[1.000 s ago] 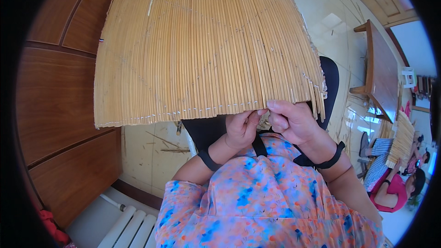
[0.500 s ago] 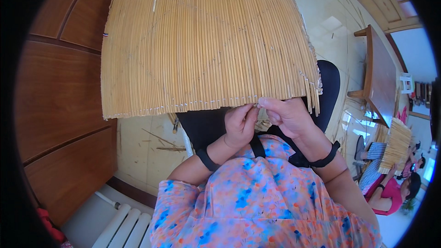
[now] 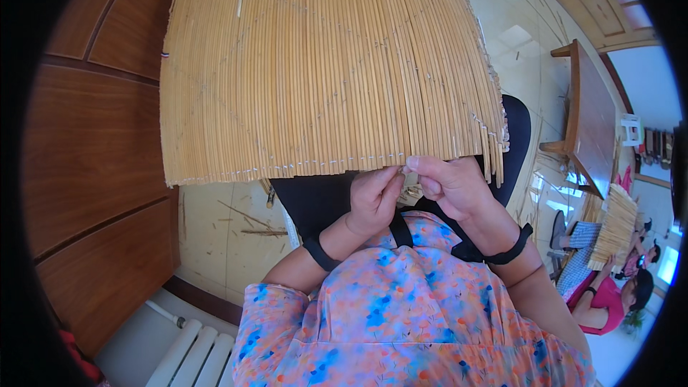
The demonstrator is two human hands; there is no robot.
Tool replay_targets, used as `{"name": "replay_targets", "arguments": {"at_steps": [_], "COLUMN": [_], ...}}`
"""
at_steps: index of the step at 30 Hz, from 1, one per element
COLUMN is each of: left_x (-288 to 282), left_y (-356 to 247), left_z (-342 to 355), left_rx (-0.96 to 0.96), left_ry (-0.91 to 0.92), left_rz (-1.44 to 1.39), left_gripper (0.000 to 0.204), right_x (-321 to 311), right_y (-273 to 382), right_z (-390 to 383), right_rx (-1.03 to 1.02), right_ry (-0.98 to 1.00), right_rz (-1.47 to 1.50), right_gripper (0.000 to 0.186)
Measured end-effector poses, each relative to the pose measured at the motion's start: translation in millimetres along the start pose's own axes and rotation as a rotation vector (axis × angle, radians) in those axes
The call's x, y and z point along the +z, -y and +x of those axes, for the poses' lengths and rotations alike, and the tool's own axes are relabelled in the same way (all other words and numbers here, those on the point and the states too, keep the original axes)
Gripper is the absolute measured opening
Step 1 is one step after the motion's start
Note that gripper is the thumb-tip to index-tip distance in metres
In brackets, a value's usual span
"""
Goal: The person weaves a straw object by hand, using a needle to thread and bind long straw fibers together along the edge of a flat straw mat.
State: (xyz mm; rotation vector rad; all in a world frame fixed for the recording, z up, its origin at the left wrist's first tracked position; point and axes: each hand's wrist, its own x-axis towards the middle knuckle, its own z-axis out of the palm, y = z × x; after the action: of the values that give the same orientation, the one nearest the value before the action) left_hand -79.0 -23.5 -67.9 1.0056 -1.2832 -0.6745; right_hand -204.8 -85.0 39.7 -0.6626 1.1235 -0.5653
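A large mat of straw-coloured stalks lies across my lap, its stalks side by side and stitched with pale thread along the near edge. My left hand is just below that edge, thumb and fingers pinched together. Close against it, my right hand is closed too, thumb tip at the edge of the mat. Whatever is between the fingertips is too small to make out. At the mat's near right corner a few loose stalk ends stick out past the stitching.
Brown wooden cabinets stand close on the left, with a white radiator at lower left. Broken stalks litter the tiled floor. To the right are a wooden table and a seated person in pink holding another stalk mat.
The mat has shifted very slightly to the right in view. Both hands stay pinched together at its near edge, almost unmoved.
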Motion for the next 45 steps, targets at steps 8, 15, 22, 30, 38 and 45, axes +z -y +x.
{"name": "replay_targets", "arguments": {"at_steps": [8, 15, 22, 30, 38, 45], "left_x": [0.6, 1.5, -1.0, -4.4, -9.3, -6.5], "left_y": [3.4, -5.5, 3.2, 1.5, -7.8, -7.9], "left_z": [-9.3, -4.2, -4.1, 0.0, 13.7, 12.1], "left_rx": [-0.103, -0.142, -0.102, -0.144, -0.191, -0.304], "left_ry": [0.076, -0.015, -0.023, -0.016, -0.013, -0.049], "left_rz": [-0.054, -0.101, -0.105, -0.129, -0.085, -0.101], "left_gripper": [0.027, 0.026, 0.018, 0.013, 0.007, 0.01], "right_x": [-0.7, -1.3, 4.6, 1.6, -0.4, -7.8], "right_y": [1.9, -1.8, -1.1, -3.3, -7.4, -13.5], "right_z": [-1.8, 0.4, 1.4, 3.3, 4.9, 5.2], "right_rx": [-0.004, -0.008, -0.032, -0.033, -0.064, -0.052], "right_ry": [0.024, 0.045, 0.033, 0.022, -0.005, 0.029], "right_rz": [0.025, 0.064, 0.118, 0.096, 0.05, 0.034], "right_gripper": [0.012, 0.012, 0.008, 0.008, 0.008, 0.01]}}
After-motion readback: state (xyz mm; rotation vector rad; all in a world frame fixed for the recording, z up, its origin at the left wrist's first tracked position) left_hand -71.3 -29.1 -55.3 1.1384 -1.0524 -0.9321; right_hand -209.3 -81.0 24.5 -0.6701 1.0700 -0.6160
